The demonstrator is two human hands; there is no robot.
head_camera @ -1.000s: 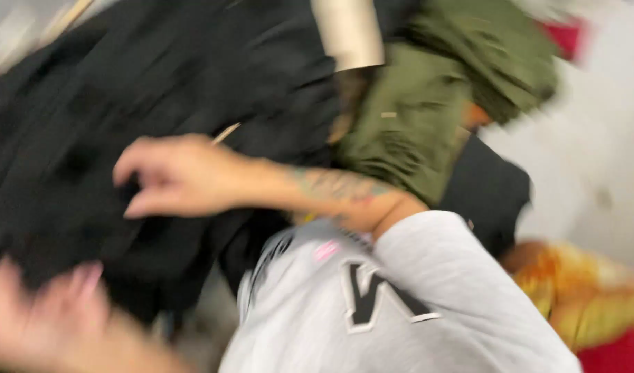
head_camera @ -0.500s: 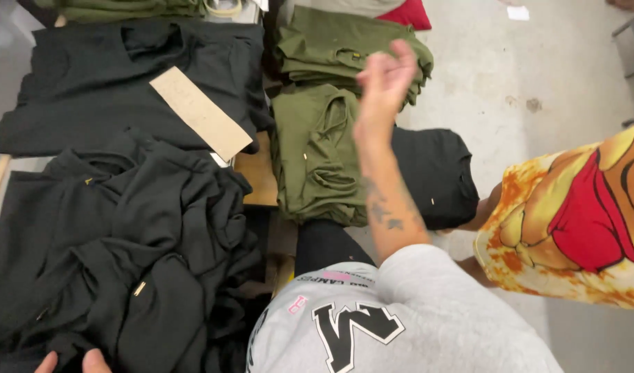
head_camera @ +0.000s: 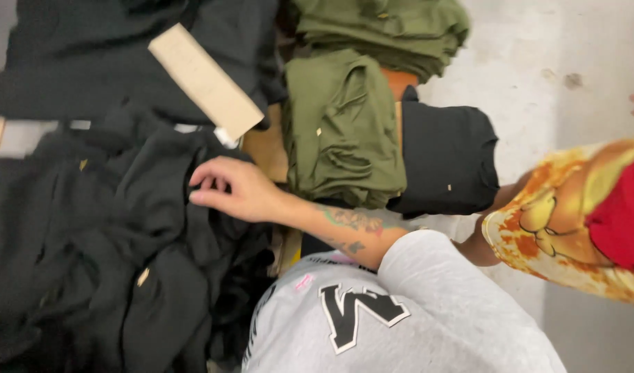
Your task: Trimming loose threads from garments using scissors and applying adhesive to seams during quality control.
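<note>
Reaching across my grey shirt, I lay my right hand (head_camera: 237,190), fingers loosely curled and gripping nothing, on the heaped black cotton garments (head_camera: 116,255) beside the folded olive-green shirts (head_camera: 341,131); my left hand is unseen.

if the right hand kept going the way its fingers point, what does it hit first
The right hand points left and already rests on the heap of black garments, so more of that black cloth comes first.

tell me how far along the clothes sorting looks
Done: folded olive green garments sit stacked, with a folded black garment beside them. In hand: the right hand rests on the loose heap of black garments, fingers curled into the fabric; the left hand is out of view. Left: that rumpled heap is unfolded.
</note>
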